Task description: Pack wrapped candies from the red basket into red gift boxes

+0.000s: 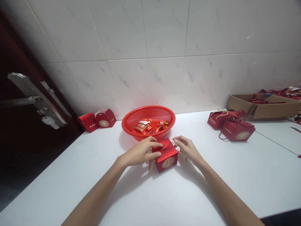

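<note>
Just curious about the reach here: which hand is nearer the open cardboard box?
Right. The right hand is well left of the cardboard box, at the right side of a small red box; the left hand, on that box's top, is farther left.

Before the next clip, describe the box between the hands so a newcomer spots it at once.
On the white table, find the round red basket near the tiled wall. On its near side sits a red box with a pale round emblem. Unlike the other boxes at left and right, this one has the left hand on top and the right hand beside it.
</note>
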Motion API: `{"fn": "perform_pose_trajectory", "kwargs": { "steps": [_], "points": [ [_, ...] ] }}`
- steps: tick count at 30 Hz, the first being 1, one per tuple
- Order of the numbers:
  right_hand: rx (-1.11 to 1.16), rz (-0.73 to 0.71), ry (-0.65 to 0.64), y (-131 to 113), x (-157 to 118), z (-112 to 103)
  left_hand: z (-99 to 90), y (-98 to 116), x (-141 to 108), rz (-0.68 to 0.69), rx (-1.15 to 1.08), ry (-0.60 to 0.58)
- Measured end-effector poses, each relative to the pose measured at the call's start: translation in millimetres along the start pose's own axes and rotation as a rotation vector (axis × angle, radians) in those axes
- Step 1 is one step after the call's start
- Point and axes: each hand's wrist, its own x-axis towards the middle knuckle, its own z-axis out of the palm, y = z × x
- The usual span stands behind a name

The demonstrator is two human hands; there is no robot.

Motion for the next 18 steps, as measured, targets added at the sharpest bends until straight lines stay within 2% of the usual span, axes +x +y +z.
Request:
{"fn": "perform_pose_trajectory", "kwargs": {
  "steps": [3,7,12,18],
  "points": [
    [0.085,-0.074,0.007,-4.8,-2.5,-3.6,0.0,-1.0,0.2,-0.002,-0.001,-0.013],
    [0.206,-0.195,-0.052,-6.9,-6.0,-0.8,0.5,-2.6,1.1,-0.019,0.011,-0.031],
    [0.141,-0.218,-0.176,-0.6,-10.0,11.3,1.2,-4.2,1.0,0.007,0.019,-0.045],
    [0.101,-0.232,-0.179,1.9,-12.0,15.0,-1.7,-8.3,-0.4,0.037,0.022,-0.026]
  ]
}}
